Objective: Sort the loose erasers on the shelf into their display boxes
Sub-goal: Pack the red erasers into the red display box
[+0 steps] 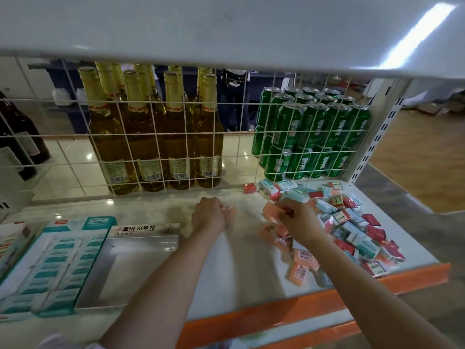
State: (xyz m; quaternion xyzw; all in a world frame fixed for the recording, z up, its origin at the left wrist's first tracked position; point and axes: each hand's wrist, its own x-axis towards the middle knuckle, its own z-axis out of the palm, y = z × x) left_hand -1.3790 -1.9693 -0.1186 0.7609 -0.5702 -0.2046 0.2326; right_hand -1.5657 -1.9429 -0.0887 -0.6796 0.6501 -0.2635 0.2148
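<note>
At the near edge of the white shelf board with the orange front lip (251,278), two bare forearms are entering from below, both cut off by the lower frame edge. To the left, a silver open-topped cardboard display box with Korean lettering (141,250) is sitting empty, touching a teal and white display box filled with rows of teal-sleeved erasers (54,260); a further box at the far left edge is only partly showing. The left hand (210,216) is curling its fingers round a small orange wrapped eraser with a white barcode label (228,209), most of which is hidden inside the fist. The right hand (299,219) is pinching an orange eraser (273,210) at the left margin of the loose heap of orange, red and teal erasers (352,222), which is spreading across the right part of the shelf; motion blur is making the individual labels unreadable. Behind the shelf, a white wire grid panel (156,147) is partly screening a row of amber glass bottles with gold foil necks (151,127) and stacked green drink cans (312,137). Overhead, the underside of the next white shelf (226,31) is blocking the upper view.
</note>
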